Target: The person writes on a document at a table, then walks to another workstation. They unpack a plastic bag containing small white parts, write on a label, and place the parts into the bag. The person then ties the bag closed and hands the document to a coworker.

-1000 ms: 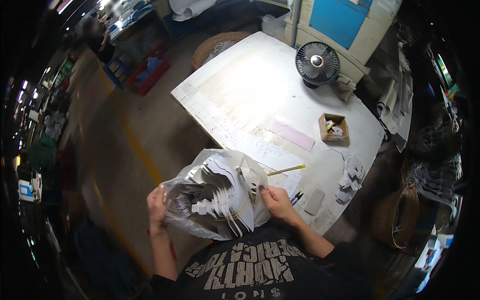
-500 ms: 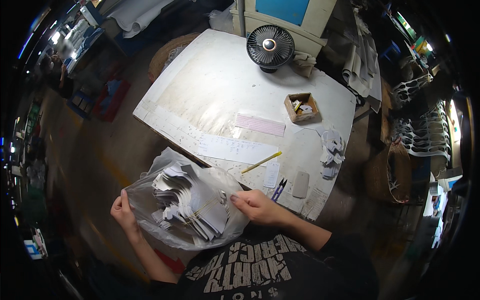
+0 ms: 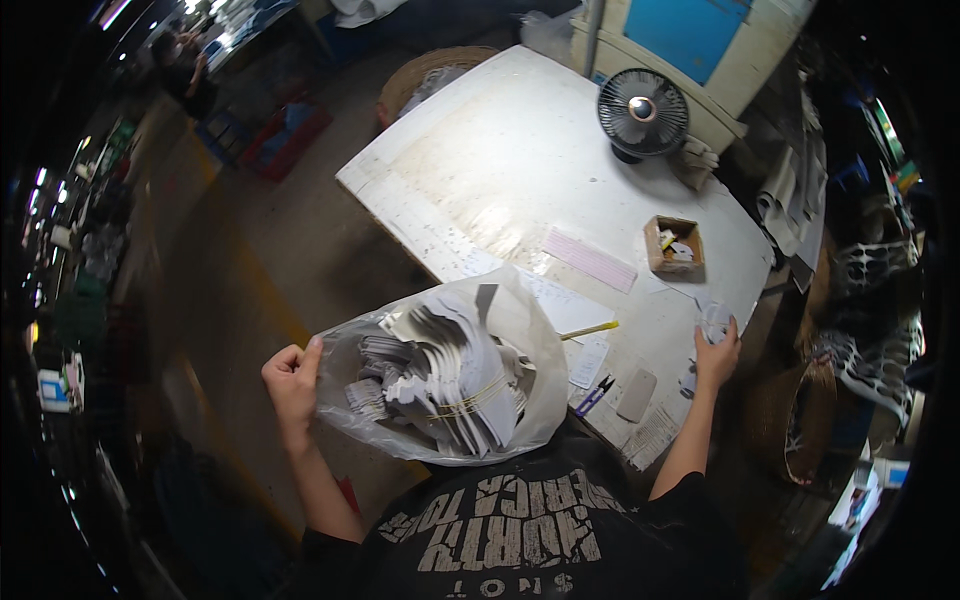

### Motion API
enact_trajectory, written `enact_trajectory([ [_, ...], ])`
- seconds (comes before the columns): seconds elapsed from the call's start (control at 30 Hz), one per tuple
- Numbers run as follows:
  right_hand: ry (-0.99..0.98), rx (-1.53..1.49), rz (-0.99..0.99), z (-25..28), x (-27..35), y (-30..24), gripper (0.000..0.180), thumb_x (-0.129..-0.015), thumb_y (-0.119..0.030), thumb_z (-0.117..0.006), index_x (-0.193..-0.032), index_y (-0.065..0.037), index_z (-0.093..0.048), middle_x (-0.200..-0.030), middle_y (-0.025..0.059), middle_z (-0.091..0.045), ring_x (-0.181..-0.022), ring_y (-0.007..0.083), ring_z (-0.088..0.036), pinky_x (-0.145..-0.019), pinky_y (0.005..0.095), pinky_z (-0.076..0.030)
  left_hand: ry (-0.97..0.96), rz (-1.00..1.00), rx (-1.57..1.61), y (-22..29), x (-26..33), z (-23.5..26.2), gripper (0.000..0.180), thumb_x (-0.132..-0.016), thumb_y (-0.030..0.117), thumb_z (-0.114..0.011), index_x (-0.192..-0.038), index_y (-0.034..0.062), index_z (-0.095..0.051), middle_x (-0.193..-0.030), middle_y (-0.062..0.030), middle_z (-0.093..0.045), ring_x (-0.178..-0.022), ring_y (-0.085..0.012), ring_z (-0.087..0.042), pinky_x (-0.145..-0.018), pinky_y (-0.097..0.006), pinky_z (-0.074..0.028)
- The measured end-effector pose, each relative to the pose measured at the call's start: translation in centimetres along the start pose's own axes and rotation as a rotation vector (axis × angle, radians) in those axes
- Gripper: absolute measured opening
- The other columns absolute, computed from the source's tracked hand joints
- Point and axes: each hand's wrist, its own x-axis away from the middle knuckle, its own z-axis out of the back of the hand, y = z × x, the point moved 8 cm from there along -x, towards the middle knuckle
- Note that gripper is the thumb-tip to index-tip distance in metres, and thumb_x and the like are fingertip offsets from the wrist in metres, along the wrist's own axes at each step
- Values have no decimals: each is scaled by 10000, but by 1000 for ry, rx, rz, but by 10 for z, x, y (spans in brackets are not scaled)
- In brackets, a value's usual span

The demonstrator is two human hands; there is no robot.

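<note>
Gripping a clear bag (image 3: 440,375) in left hand (image 3: 292,378), right hand (image 3: 716,352) touching white worktable (image 3: 500,160), fan (image 3: 642,113).

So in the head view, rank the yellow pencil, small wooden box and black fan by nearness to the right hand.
From the right hand:
1. Small wooden box, just beyond it on the table.
2. Yellow pencil, to its left; close to the box's distance.
3. Black fan, at the table's far edge.

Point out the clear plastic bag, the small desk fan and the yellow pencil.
clear plastic bag (image 3: 520,330): head view, its upper right side.
desk fan (image 3: 642,112): head view, centre of its round grille.
yellow pencil (image 3: 590,329): head view, middle of its shaft.
</note>
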Motion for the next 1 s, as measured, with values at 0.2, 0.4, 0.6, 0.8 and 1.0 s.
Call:
enact_trajectory([
  [0.2, -45, -471, -146, -1, -26, 70, 688, -837, -282, -895, -1399, -18, -597, -1301, 153, -699, -1166, 284, -673, -984, 402, -533, -296, 103, -45, 10, 27, -3, 340, -1013, 164, -722, -736, 30, -578, -666, 82, -481, -633, -20, -377, -560, -242, -312],
  [0.4, -92, -1355, -176, -10, -18, 112, 556, -942, -184, -807, -1385, 65, -581, -1311, 148, -678, -1142, 224, -655, -946, 353, -537, -346, 108, 8, 18, 53, 5, 140, -988, 112, -690, -1103, 41, -654, -1014, -27, -591, -844, -74, -503, -756, -251, -437],
  [0.6, -217, -1355, 429, 53, -26, -23, 690, -810, -229, -868, -1393, 0, -578, -1315, 180, -659, -1168, 296, -672, -966, 419, -583, -506, -126, -261, 44, 73, -2, 449, -917, 43, -667, -1362, 54, -610, -1377, -151, -529, -1285, -239, -537, -1106, -346, -416],
  [0.8, -802, -1345, 1143, 169, 48, -314, 752, -616, -264, -959, -1266, -36, -656, -1310, 217, -672, -1129, 326, -715, -940, 425, -599, -493, 25, -36, 27, 71, -16, 740, -847, -9, -578, -1577, 21, -461, -1531, -174, -471, -1450, -262, -447, -1219, -343, -310],
  [1.0, -775, -739, 1941, 201, 242, -447, 589, -681, -251, -916, -1186, -106, -651, -1259, 114, -651, -1143, 315, -671, -847, 442, -624, -534, -14, 150, 33, 63, -7, 844, -765, -75, -456, -1606, -47, -381, -1614, -183, -416, -1519, -263, -385, -1238, -331, -287],
])
